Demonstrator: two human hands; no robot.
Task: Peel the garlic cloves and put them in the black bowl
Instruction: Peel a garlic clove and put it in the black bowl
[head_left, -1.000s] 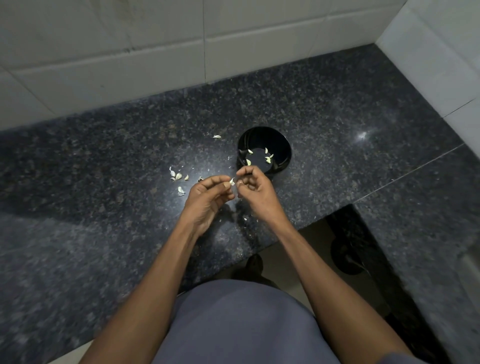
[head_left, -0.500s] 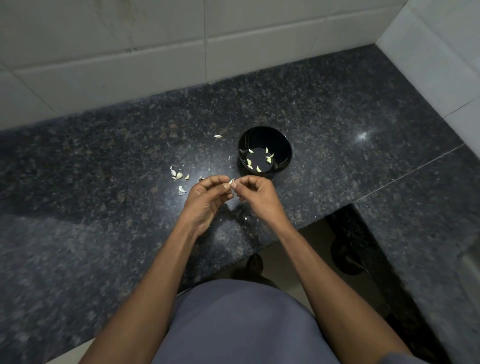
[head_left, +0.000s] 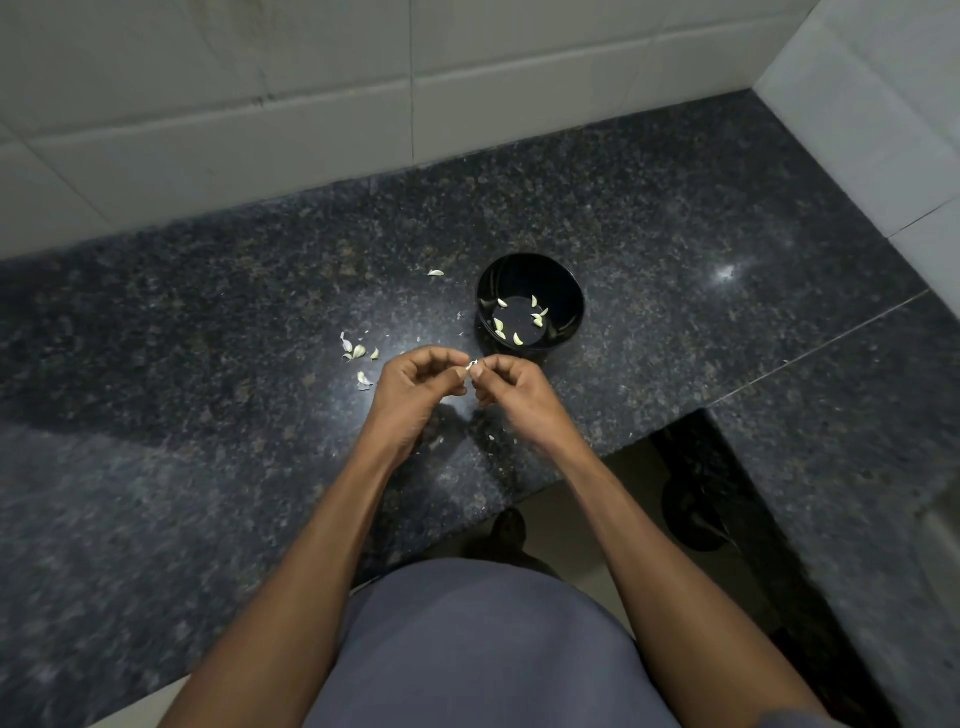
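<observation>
Papery-skinned garlic clove (head_left: 472, 365) sits pinched between left hand (head_left: 415, 395) and right hand (head_left: 519, 392) fingertips, at 6 o'clock of black bowl (head_left: 569, 291), probably so peeled cloves drop in easily.

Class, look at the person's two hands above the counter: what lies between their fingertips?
In the head view, a small pale garlic clove lies between the left hand and the right hand, pinched by both, just in front of the black bowl.
</observation>
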